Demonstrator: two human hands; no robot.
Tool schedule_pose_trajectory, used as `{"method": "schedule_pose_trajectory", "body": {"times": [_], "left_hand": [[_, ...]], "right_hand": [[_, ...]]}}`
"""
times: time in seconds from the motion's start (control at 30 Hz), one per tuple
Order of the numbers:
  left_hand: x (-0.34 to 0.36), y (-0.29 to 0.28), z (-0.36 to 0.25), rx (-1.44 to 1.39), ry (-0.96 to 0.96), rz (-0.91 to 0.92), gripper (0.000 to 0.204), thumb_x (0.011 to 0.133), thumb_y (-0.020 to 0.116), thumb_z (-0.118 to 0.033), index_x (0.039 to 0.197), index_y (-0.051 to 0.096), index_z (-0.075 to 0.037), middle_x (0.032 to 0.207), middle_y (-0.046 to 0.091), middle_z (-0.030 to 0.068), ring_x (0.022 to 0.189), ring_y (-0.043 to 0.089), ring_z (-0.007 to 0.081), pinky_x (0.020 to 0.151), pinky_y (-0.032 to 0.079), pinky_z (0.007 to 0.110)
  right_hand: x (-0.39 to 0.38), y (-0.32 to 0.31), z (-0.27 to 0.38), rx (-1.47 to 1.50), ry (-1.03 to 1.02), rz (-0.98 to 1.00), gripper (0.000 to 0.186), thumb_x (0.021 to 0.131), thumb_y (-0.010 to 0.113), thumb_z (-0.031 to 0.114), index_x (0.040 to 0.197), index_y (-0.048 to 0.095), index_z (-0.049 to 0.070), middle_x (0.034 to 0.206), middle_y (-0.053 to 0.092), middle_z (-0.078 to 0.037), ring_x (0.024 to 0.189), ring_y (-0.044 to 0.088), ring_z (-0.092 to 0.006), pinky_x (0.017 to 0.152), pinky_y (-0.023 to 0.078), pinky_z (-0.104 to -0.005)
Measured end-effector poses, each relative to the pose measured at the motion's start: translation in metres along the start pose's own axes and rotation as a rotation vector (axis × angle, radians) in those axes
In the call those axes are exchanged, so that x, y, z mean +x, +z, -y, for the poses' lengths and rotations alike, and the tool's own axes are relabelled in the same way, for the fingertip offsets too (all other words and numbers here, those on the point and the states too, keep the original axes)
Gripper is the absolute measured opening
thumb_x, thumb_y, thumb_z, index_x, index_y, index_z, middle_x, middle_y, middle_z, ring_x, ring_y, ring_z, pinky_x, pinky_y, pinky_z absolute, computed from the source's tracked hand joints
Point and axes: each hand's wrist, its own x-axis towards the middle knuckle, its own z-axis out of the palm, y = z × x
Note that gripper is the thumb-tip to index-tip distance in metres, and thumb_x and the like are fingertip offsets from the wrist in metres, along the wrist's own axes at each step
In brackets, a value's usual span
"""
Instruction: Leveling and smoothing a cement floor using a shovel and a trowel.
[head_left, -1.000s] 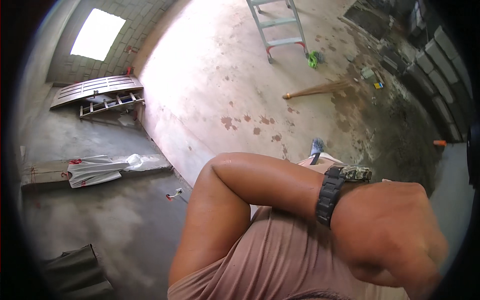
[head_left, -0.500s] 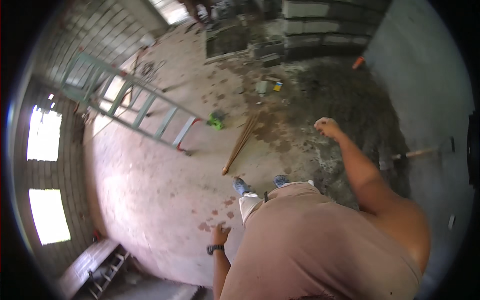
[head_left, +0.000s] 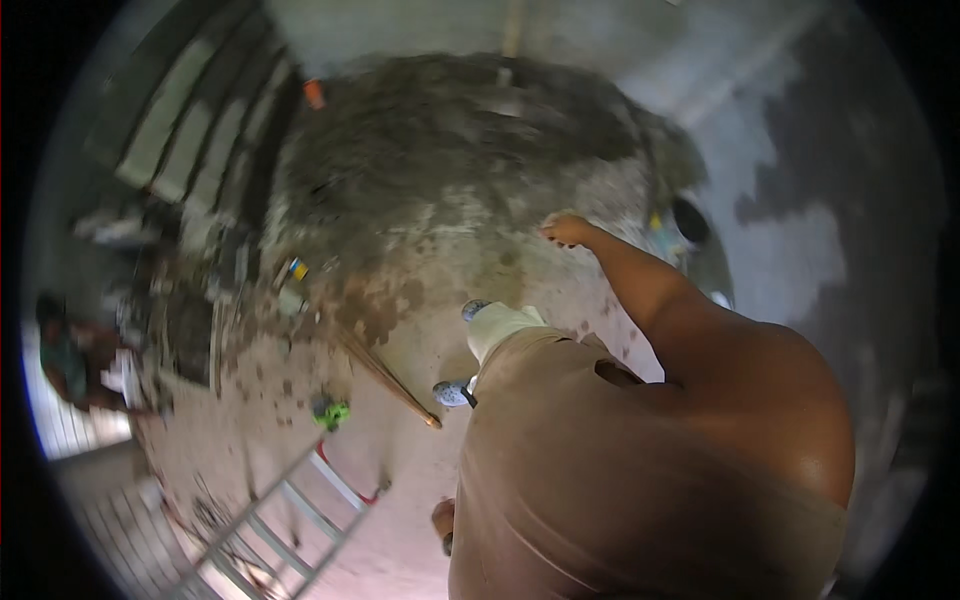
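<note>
My right hand [head_left: 567,230] hangs out in front of me over the stained concrete floor, its fingers loosely bent and nothing visible in it. Low beside my shirt, my left hand [head_left: 443,516] shows only in part, and its fingers are hidden. On the floor to the left of my shoes lies a narrow brown bundle of long thin strips [head_left: 390,378], touched by neither hand. Ahead of the right hand spreads a dark, damp-looking patch [head_left: 420,150] of floor. A tool with a long light handle [head_left: 513,35] leans at the far wall.
A metal ladder [head_left: 290,500] lies at lower left, near a bright green object [head_left: 332,412]. A dark round container [head_left: 690,221] stands by the right wall. An orange object [head_left: 314,94] sits beside the block wall [head_left: 190,120]. Another person [head_left: 68,365] is at far left.
My view has swung to the right, bringing the grey walls and round container in. The ladder has shifted to lower left. My left hand has gone mostly behind my shirt.
</note>
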Motion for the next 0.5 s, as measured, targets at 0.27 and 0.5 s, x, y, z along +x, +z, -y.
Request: {"method": "schedule_pose_trajectory", "body": {"times": [0.27, 0.5], "left_hand": [[0.081, -0.134, -0.145, -0.360, 0.041, -0.430, 0.045, 0.094, 0.048, -0.037, 0.127, 0.051, -0.008, 0.122, 0.063, 0.0157, 0.105, 0.063, 0.0346, 0.083, 0.051, 0.050], [0.057, 0.043, -0.235, 0.315, 0.203, 0.101, 0.056, 0.091, 0.059, -0.045, 0.131, 0.046, -0.007, 0.127, 0.060, 0.0165, 0.103, 0.062, 0.0346, 0.087, 0.050, 0.047]], "right_hand": [[-0.233, 0.082, -0.179, 0.458, 0.337, -0.190, 0.033, 0.082, 0.068, 0.038, 0.105, 0.067, 0.014, 0.087, 0.068, -0.003, 0.069, 0.066, -0.0174, 0.056, 0.053, -0.0363], [-0.382, 0.229, -0.331, 0.790, 0.693, -0.254, 0.035, 0.084, 0.067, 0.039, 0.109, 0.067, 0.014, 0.096, 0.070, -0.006, 0.077, 0.068, -0.0193, 0.060, 0.057, -0.0372]]}}
